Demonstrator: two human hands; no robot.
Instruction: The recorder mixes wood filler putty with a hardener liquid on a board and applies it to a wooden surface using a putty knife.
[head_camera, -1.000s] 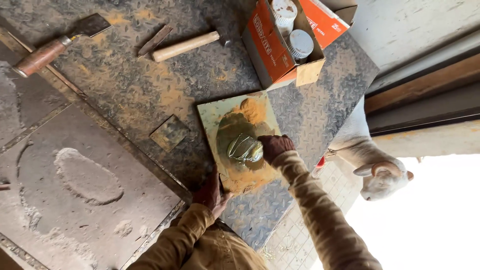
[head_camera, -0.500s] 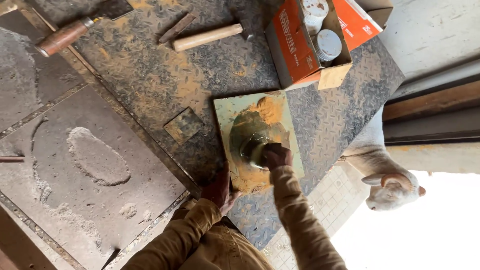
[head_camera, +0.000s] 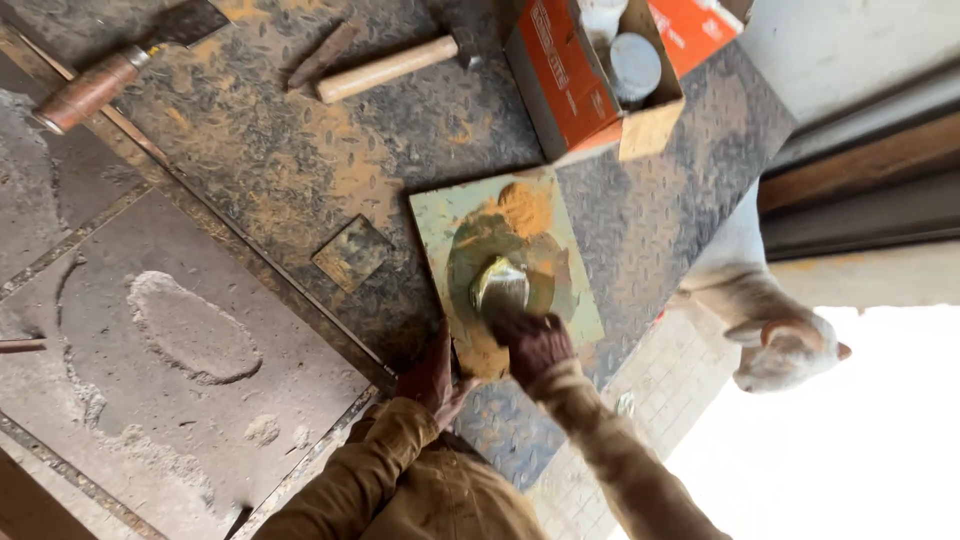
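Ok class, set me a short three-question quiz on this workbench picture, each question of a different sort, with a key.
1. True or false: the right hand presses a shiny rounded tool onto the square tile.
2. Which hand steadies the near edge of that tile? A) the left hand B) neither hand C) a co-worker's hand
3. Fill the gap: the wooden-handled hammer lies on the metal bench beside an orange cardboard ____.

Key: 1 true; 2 A; 3 box. The orange-brown paste smeared on the tile shows where the tool has been worked.
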